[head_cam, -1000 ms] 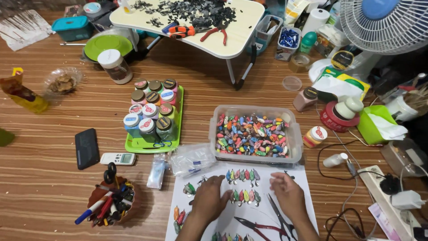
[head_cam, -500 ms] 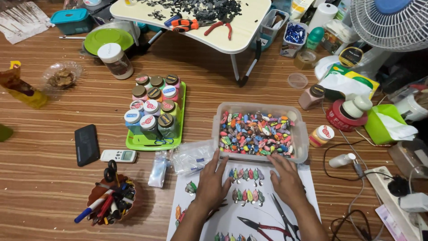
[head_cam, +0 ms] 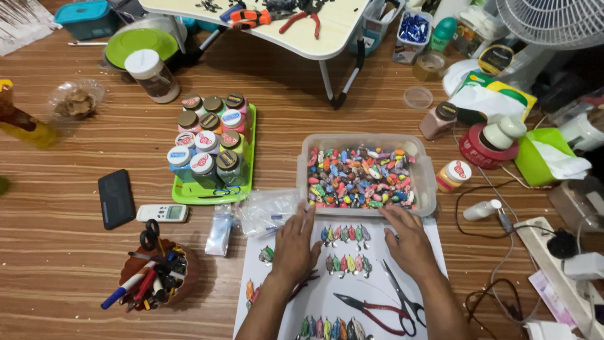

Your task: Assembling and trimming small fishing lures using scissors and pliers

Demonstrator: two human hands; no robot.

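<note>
Touching clear plastic tub (head_cam: 430, 182), both hands (head_cam: 296, 245)

Clear tub (head_cam: 367, 145) blocks both hands (head_cam: 294, 247) at 12 o'clock; scissors (head_cam: 402, 296) and pliers (head_cam: 371, 310) clutter 5 o'clock; bare sheet (head_cam: 270, 277) between them.

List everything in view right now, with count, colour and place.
clear tub: one, full of multicoloured pieces, centre
white sheet: one, rows of small coloured pieces, under the hands
pliers: one, red-handled, on the sheet
scissors: one, dark, on the sheet
green tray: one, about ten lidded jars, left of the tub
pen holder: one, brown, lower left
phone: one, black, left
folding table: one, cream, top
left hand: flat on the sheet, at the tub
right hand: at the tub's near edge
</note>
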